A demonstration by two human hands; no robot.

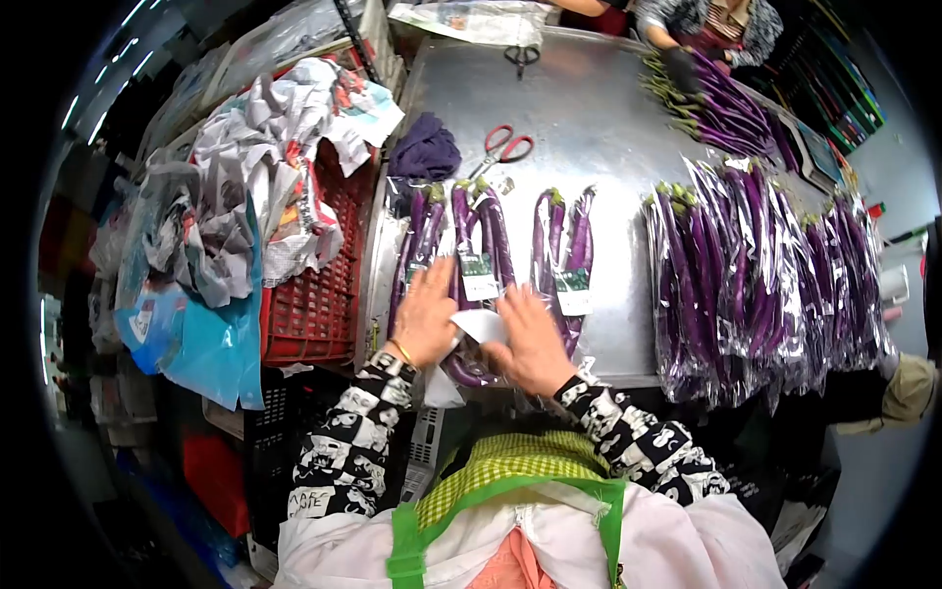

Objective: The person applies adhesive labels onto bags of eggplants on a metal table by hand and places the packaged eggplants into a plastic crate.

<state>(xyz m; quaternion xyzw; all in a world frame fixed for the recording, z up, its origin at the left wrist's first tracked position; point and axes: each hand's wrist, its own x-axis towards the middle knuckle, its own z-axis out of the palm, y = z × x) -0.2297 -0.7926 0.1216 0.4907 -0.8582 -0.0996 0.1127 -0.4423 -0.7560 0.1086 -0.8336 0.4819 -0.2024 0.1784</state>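
Observation:
Two slim bagged eggplants lie under my left hand (427, 316), its fingers stretched up over the clear bag (424, 231). To the right, another clear bag of eggplants (497, 231) bears a green and white label (478, 277). A blank white piece of paper (479, 324) spans the gap between my hands, over the lower end of that bag. My right hand (533, 341) has its fingers extended and its thumb spread toward the paper. Beside its fingertips lies a third labelled bag of eggplants (574, 250).
Many bagged eggplants (731, 270) are piled on the right of the metal table (608, 118). Red-handled scissors (503, 147), black scissors (522, 61) and a dark cloth (425, 149) lie farther back. A red crate (312, 304) with crumpled paper stands left. A gloved person (711, 34) handles loose eggplants (726, 113).

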